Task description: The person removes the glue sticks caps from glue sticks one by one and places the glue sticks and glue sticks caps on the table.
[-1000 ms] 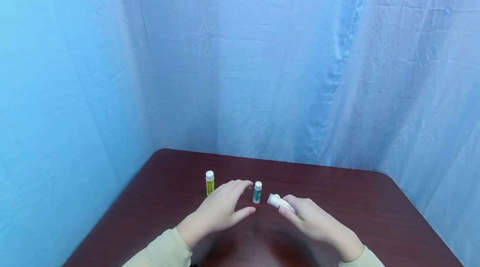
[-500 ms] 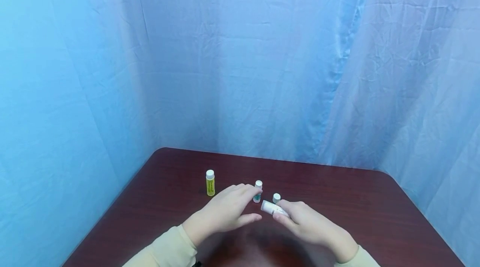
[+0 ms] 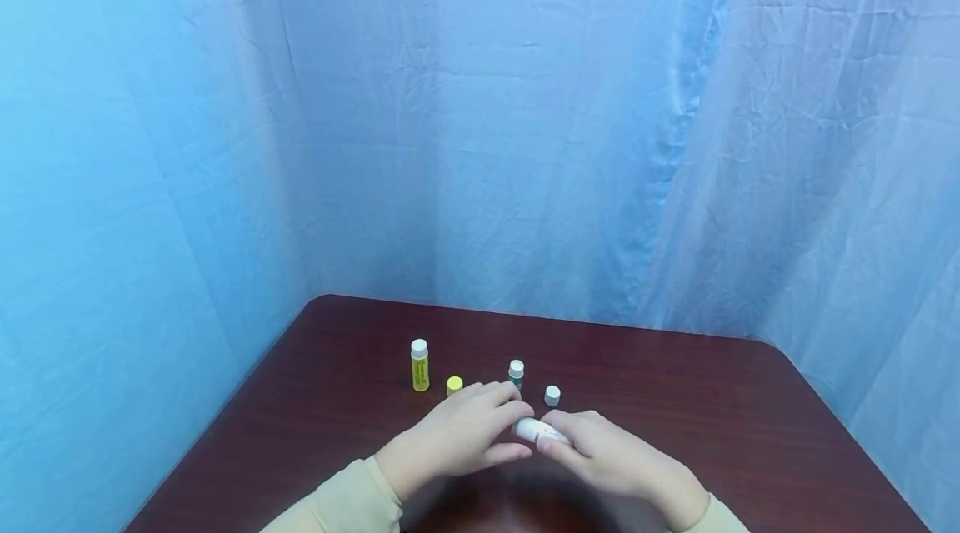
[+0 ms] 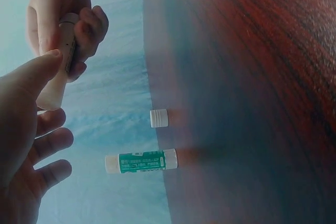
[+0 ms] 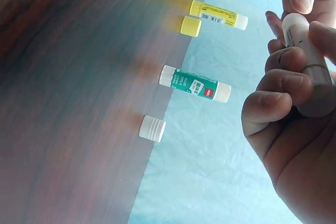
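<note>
My right hand [image 3: 618, 458] grips a small white tube [image 3: 540, 431], its fingers curled round the body in the right wrist view. Reaching in from the left, my left hand [image 3: 457, 437] has its thumb and fingers spread around the tube's free end, fingertips right at it. Just beyond the left fingers stands a green glue stick [image 5: 193, 85] with white ends, its lower part hidden by that hand in the head view. To the right of this stick sits a loose white ribbed cap [image 3: 552, 396].
A yellow glue stick [image 3: 420, 366] with a white top stands upright further left. Beside it is a yellow cap [image 3: 454, 385], partly covered by the left hand in the head view. The dark wood table [image 3: 697, 400] is backed by blue curtains [image 3: 480, 141].
My hands have come together: the left moved right, the right brought the tube left and nearer. The white cap and the yellow cap, hidden one second ago, now show.
</note>
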The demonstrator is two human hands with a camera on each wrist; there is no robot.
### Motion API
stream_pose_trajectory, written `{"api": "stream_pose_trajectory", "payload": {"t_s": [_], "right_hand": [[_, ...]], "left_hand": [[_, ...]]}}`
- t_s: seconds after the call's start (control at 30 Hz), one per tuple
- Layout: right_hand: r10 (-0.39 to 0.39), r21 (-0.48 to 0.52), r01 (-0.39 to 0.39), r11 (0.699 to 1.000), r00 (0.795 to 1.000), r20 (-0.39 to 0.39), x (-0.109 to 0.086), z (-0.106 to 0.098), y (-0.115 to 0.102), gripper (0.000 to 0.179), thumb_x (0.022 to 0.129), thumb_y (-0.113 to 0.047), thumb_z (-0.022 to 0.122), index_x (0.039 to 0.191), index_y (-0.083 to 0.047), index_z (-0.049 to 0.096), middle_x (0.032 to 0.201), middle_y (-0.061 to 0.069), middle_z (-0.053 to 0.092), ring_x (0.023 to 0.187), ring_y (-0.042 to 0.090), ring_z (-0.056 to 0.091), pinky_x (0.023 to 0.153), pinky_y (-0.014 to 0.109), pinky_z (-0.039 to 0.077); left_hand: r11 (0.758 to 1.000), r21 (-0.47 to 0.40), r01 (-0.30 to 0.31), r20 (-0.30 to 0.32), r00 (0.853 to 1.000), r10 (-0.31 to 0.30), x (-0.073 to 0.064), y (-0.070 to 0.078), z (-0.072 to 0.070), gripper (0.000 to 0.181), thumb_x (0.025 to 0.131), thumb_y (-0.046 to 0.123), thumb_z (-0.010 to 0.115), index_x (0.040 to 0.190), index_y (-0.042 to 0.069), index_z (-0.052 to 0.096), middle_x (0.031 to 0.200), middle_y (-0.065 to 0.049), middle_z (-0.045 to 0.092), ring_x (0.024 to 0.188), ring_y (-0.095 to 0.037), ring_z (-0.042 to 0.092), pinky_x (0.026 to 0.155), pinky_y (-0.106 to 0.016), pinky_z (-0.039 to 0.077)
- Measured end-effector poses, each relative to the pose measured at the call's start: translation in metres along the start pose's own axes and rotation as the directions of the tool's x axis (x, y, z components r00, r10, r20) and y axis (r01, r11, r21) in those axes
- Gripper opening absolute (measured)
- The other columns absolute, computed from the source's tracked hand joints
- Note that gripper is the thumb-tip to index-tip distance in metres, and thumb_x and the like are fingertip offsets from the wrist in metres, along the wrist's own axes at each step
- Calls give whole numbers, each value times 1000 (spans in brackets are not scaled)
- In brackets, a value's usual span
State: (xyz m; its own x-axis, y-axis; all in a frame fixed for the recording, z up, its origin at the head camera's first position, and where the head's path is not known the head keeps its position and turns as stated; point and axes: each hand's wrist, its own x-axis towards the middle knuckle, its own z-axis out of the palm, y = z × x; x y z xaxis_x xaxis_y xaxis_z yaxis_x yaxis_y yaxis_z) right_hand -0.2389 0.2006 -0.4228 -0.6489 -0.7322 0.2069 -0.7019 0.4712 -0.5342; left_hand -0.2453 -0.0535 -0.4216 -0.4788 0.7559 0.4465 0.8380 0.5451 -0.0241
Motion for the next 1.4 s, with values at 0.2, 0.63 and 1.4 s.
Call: {"api": "stream_pose_trajectory", "payload": {"t_s": [0.2, 0.63, 1.4], "right_hand": [[-16, 33, 15, 999, 999, 31, 0, -1, -2, 15, 108, -36, 50, 107, -27, 62, 73, -20, 47, 65, -2, 48, 59, 22, 47], [-75, 61, 72, 996, 995, 59, 0, 1, -3, 13, 109, -31, 51, 108, -27, 63, 78, -20, 50, 67, -4, 48, 61, 20, 48], [-148, 19, 147, 989, 985, 85, 2, -2, -5, 14, 109, -30, 51, 108, -23, 63, 82, -20, 50, 71, -6, 49, 64, 18, 48]], "left_hand": [[1000, -6, -26, 41, 999, 26, 0, 0, 3, 28, 97, 45, 68, 115, 25, 67, 98, 15, 57, 86, -2, 52, 79, -19, 42], [988, -138, -63, 113, 990, 79, -1, -5, 6, 23, 104, 45, 57, 104, 23, 62, 87, 17, 50, 78, 3, 45, 75, -14, 39], [989, -38, -140, 140, 980, 144, -3, -12, 4, 29, 107, 47, 46, 95, 22, 54, 77, 16, 41, 70, 0, 39, 67, -15, 36]]}}
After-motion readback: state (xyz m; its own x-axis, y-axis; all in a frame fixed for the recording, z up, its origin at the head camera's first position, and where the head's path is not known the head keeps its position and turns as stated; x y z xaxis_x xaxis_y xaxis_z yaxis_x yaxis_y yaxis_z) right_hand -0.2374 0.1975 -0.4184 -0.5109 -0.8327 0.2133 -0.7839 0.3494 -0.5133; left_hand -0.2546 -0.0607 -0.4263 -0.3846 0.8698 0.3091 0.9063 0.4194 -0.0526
